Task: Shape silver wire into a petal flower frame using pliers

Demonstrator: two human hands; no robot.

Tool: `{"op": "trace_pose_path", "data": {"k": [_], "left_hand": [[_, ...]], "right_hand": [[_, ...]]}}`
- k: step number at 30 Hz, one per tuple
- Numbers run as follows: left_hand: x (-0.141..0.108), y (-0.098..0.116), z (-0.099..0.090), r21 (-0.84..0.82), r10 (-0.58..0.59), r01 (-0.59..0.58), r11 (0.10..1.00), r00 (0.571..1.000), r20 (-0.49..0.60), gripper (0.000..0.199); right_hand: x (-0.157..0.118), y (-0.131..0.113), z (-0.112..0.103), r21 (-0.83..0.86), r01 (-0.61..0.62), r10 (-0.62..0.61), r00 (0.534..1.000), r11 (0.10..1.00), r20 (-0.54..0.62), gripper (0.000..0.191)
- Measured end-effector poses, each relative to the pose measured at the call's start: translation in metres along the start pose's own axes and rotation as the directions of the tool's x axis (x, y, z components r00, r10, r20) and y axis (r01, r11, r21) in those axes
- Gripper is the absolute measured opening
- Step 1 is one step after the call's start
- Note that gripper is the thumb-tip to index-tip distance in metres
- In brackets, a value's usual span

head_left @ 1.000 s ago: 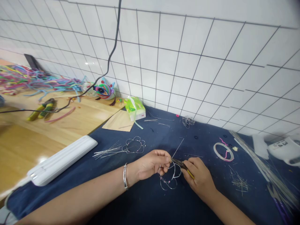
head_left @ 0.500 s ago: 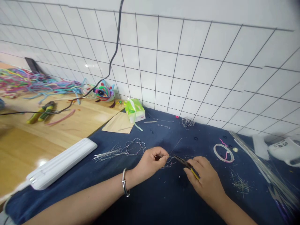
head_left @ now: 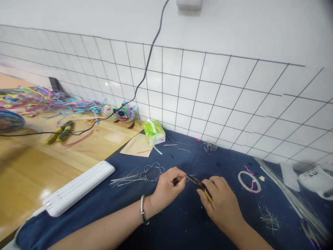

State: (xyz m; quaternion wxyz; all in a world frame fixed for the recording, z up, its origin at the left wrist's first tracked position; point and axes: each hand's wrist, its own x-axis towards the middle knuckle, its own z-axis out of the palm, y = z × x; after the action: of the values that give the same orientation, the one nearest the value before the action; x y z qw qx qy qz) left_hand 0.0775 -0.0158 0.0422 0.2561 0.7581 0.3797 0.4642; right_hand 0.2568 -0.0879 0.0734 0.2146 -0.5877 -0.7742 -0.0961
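Observation:
My left hand (head_left: pixel 170 185) is closed in a pinch on a thin wire, most of which is hidden by the fingers. In my right hand (head_left: pixel 221 199) are needle-nose pliers (head_left: pixel 195 181) with yellow-and-black handles. Their tips meet the wire right at my left fingertips; whether the jaws are fully closed is too small to tell. Behind my left hand a flower-shaped wire piece with small beads (head_left: pixel 153 172) lies on the dark blue cloth (head_left: pixel 166 225). Its stem runs left beside a bunch of cut wires (head_left: pixel 125 178).
A white power strip (head_left: pixel 79 187) lies at left. Tissue pack (head_left: pixel 154 132), tangled wire (head_left: pixel 209 147), a tape-like ring (head_left: pixel 249 182), wire scraps (head_left: pixel 270 218), long wires (head_left: pixel 291 191) and a white mug (head_left: pixel 317 180) surround the work area. Yellow-handled pliers (head_left: pixel 60 132) rest on the wooden table (head_left: pixel 23 180).
The camera view has tilted up and shifted left. The pliers' tips have come closer to my left fingertips. Both hands keep their grips.

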Motion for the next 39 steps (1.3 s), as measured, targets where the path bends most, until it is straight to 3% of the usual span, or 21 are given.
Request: {"op": "trace_pose_path", "data": {"k": [8,29,39], "left_hand": [[0.002,0.001,-0.004,0.001,0.01,-0.01,1.0,1.0,-0.024,0.012],[0.0,-0.001,-0.001,0.042,0.074,-0.075,0.996,0.997,0.023,0.011],[0.003,0.002,-0.001,0.024,-0.013,0.011,1.0,0.997,0.072,0.012]], "right_hand": [[0.002,-0.002,0.003,-0.023,0.038,-0.039,0.996,0.999,-0.082,0.02],[-0.004,0.002,0.006,-0.008,0.039,-0.039,0.997,0.999,-0.064,0.017],[-0.005,0.005,0.007,-0.049,0.05,-0.051,0.998,0.998,-0.037,0.019]]}}
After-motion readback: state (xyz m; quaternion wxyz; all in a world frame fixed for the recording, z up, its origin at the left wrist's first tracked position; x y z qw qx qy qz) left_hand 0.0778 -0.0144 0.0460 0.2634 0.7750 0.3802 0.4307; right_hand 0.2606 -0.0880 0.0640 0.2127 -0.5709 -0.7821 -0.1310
